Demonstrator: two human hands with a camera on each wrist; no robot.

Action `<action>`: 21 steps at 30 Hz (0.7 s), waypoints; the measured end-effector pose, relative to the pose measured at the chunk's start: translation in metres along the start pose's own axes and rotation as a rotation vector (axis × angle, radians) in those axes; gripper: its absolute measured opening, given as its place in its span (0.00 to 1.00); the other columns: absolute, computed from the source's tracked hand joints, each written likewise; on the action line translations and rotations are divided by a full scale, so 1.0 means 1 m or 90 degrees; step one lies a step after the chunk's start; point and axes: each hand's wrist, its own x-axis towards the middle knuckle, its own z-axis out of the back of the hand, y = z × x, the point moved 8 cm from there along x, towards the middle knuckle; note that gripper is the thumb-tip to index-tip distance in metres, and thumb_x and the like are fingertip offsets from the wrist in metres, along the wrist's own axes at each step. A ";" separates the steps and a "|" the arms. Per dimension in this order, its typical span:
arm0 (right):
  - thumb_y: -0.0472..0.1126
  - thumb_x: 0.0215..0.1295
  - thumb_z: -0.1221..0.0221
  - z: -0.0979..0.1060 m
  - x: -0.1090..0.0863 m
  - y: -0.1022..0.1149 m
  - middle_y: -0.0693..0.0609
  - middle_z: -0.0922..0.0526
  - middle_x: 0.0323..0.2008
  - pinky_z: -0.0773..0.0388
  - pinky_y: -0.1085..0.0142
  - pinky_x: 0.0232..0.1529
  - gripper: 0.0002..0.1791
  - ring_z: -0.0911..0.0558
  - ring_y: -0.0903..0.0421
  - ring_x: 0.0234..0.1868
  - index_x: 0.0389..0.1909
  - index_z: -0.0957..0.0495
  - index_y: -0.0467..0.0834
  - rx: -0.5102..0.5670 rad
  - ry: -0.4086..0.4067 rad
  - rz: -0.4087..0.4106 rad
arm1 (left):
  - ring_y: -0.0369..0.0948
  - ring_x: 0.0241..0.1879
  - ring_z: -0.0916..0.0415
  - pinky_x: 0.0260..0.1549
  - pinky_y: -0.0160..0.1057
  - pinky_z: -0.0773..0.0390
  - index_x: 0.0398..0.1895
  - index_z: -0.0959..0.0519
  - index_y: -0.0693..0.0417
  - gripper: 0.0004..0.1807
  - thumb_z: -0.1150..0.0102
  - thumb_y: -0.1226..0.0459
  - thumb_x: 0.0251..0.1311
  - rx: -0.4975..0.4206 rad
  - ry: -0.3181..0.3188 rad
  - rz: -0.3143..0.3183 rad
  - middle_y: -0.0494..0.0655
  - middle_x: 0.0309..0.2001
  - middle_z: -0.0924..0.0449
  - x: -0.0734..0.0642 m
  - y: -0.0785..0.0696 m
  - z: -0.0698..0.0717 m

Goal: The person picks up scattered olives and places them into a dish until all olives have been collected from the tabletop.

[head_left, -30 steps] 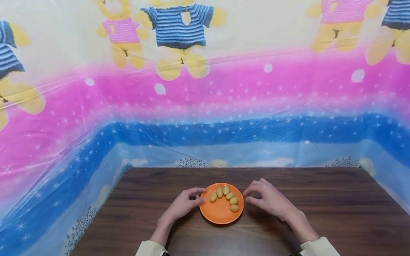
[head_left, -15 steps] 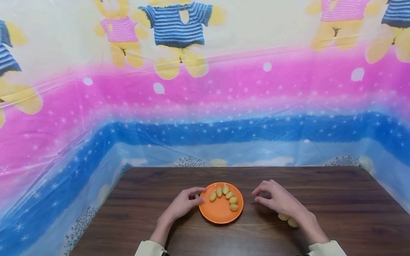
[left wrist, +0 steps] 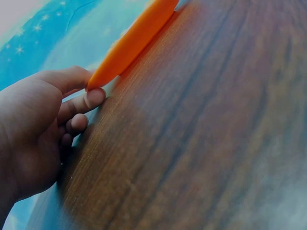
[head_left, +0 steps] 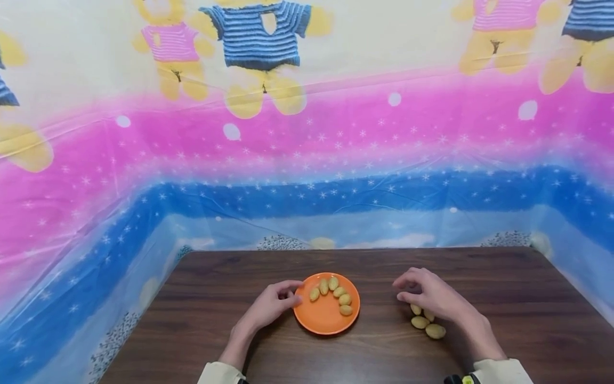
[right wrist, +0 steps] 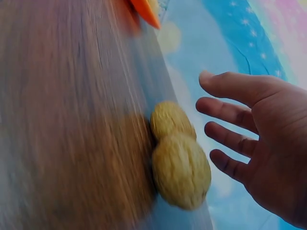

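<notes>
An orange plate point(head_left: 326, 322) lies on the table, with several wrinkled, yellow-brown ovals like walnuts point(head_left: 345, 300) curved along its far and right side. My left hand point(head_left: 268, 306) pinches the left rim. In the left wrist view, thumb and finger of the left hand point(left wrist: 33, 120) meet at the edge of the plate point(left wrist: 136, 40). Out to the right, my right hand point(head_left: 436, 296) hovers over several loose ovals point(head_left: 435, 331), partly hiding them. Its fingers are spread and bent loosely, holding nothing; the right wrist view shows the right hand point(right wrist: 283, 129) apart from the wrinkled ovals point(right wrist: 181, 171).
The dark wood table point(head_left: 230, 277) ends at a far edge against a hanging cloth point(head_left: 307, 160) printed with bears, pink and blue bands and snowflakes. The cloth rises along the sides too.
My right hand has moved from beside the plate's right rim to the right, over the loose ovals, which have come more into view. The left hand stays on the rim.
</notes>
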 end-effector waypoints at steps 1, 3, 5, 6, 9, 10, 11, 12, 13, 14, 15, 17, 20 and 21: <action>0.48 0.67 0.36 0.001 -0.001 -0.003 0.57 0.18 0.46 0.22 0.59 0.46 0.13 0.21 0.54 0.49 0.49 0.17 0.49 0.001 0.003 -0.003 | 0.41 0.34 0.28 0.35 0.38 0.31 0.63 0.23 0.43 0.22 0.40 0.51 0.67 -0.001 0.000 0.000 0.45 0.33 0.24 0.000 0.000 0.000; 0.49 0.66 0.36 0.002 -0.003 -0.007 0.56 0.18 0.47 0.23 0.60 0.46 0.14 0.21 0.55 0.48 0.50 0.17 0.48 0.005 0.010 0.000 | 0.41 0.34 0.28 0.35 0.37 0.31 0.63 0.23 0.43 0.22 0.40 0.52 0.67 -0.001 0.000 0.001 0.45 0.33 0.24 0.001 0.001 -0.001; 0.50 0.66 0.36 0.003 -0.005 -0.011 0.56 0.18 0.46 0.22 0.62 0.45 0.16 0.21 0.55 0.47 0.50 0.17 0.48 0.010 0.016 0.001 | 0.41 0.33 0.29 0.35 0.37 0.31 0.62 0.23 0.43 0.22 0.40 0.52 0.67 0.000 0.000 -0.002 0.45 0.33 0.24 0.001 0.000 -0.001; 0.50 0.66 0.36 0.004 -0.007 -0.013 0.56 0.18 0.47 0.23 0.62 0.45 0.16 0.20 0.55 0.47 0.51 0.17 0.48 0.014 0.018 0.001 | 0.41 0.33 0.28 0.35 0.37 0.31 0.62 0.23 0.43 0.22 0.40 0.52 0.67 0.001 0.000 -0.003 0.45 0.33 0.24 0.002 -0.001 -0.001; 0.51 0.65 0.35 0.004 -0.010 -0.018 0.55 0.19 0.47 0.23 0.63 0.44 0.17 0.21 0.56 0.46 0.51 0.18 0.48 0.030 0.027 -0.005 | 0.41 0.33 0.28 0.35 0.37 0.31 0.63 0.23 0.43 0.22 0.40 0.52 0.67 0.001 0.002 -0.006 0.44 0.33 0.24 0.002 -0.002 -0.002; 0.51 0.64 0.35 0.004 -0.012 -0.020 0.55 0.19 0.47 0.24 0.63 0.43 0.18 0.21 0.57 0.45 0.51 0.18 0.48 0.035 0.031 -0.008 | 0.41 0.33 0.28 0.35 0.37 0.31 0.63 0.23 0.43 0.22 0.40 0.52 0.67 0.002 0.002 -0.008 0.44 0.33 0.23 0.002 -0.002 -0.003; 0.51 0.64 0.35 0.004 -0.013 -0.021 0.55 0.19 0.47 0.24 0.64 0.42 0.18 0.22 0.58 0.44 0.51 0.18 0.48 0.042 0.033 -0.011 | 0.41 0.33 0.28 0.35 0.37 0.31 0.63 0.23 0.43 0.22 0.40 0.52 0.67 0.002 0.002 -0.007 0.44 0.33 0.23 0.002 -0.003 -0.003; 0.52 0.64 0.35 0.003 -0.013 -0.023 0.54 0.19 0.47 0.25 0.65 0.41 0.18 0.23 0.60 0.43 0.51 0.18 0.48 0.046 0.037 -0.014 | 0.41 0.33 0.28 0.35 0.37 0.31 0.63 0.23 0.43 0.22 0.40 0.52 0.67 0.003 0.001 -0.008 0.44 0.33 0.23 0.002 -0.003 -0.003; 0.52 0.64 0.35 0.002 -0.014 -0.024 0.54 0.19 0.46 0.25 0.65 0.40 0.18 0.23 0.61 0.42 0.51 0.18 0.48 0.049 0.040 -0.014 | 0.41 0.34 0.28 0.35 0.37 0.31 0.63 0.23 0.43 0.22 0.40 0.52 0.67 0.003 0.001 -0.008 0.44 0.33 0.23 0.002 -0.003 -0.003; 0.52 0.64 0.35 0.001 -0.014 -0.026 0.54 0.19 0.46 0.26 0.66 0.39 0.18 0.23 0.62 0.41 0.51 0.18 0.48 0.053 0.043 -0.014 | 0.41 0.33 0.28 0.35 0.37 0.31 0.63 0.23 0.43 0.22 0.40 0.53 0.67 0.004 0.000 -0.007 0.44 0.33 0.23 0.002 -0.003 -0.003; 0.51 0.64 0.35 0.001 -0.014 -0.027 0.54 0.19 0.46 0.26 0.67 0.38 0.18 0.24 0.63 0.40 0.51 0.18 0.48 0.055 0.046 -0.015 | 0.41 0.33 0.28 0.35 0.37 0.31 0.63 0.23 0.42 0.22 0.40 0.53 0.67 0.006 -0.002 -0.006 0.44 0.33 0.23 0.002 -0.003 -0.002; 0.51 0.63 0.34 -0.001 -0.014 -0.030 0.54 0.19 0.45 0.26 0.68 0.38 0.18 0.24 0.65 0.39 0.50 0.18 0.48 0.060 0.048 -0.025 | 0.41 0.34 0.28 0.35 0.37 0.31 0.63 0.23 0.42 0.21 0.40 0.53 0.67 0.008 -0.004 -0.005 0.44 0.33 0.23 0.001 -0.003 -0.001; 0.51 0.63 0.34 -0.003 -0.013 -0.032 0.54 0.19 0.45 0.26 0.67 0.38 0.18 0.23 0.64 0.40 0.50 0.18 0.48 0.066 0.056 -0.040 | 0.41 0.34 0.28 0.35 0.37 0.30 0.62 0.22 0.43 0.21 0.40 0.53 0.67 0.011 -0.005 -0.002 0.43 0.33 0.23 0.000 -0.003 0.000; 0.51 0.63 0.33 -0.004 -0.013 -0.033 0.54 0.19 0.45 0.26 0.67 0.38 0.18 0.23 0.63 0.40 0.50 0.18 0.48 0.068 0.059 -0.045 | 0.41 0.34 0.28 0.35 0.37 0.30 0.62 0.22 0.43 0.21 0.40 0.53 0.67 0.012 -0.005 -0.001 0.43 0.33 0.23 0.000 -0.002 0.001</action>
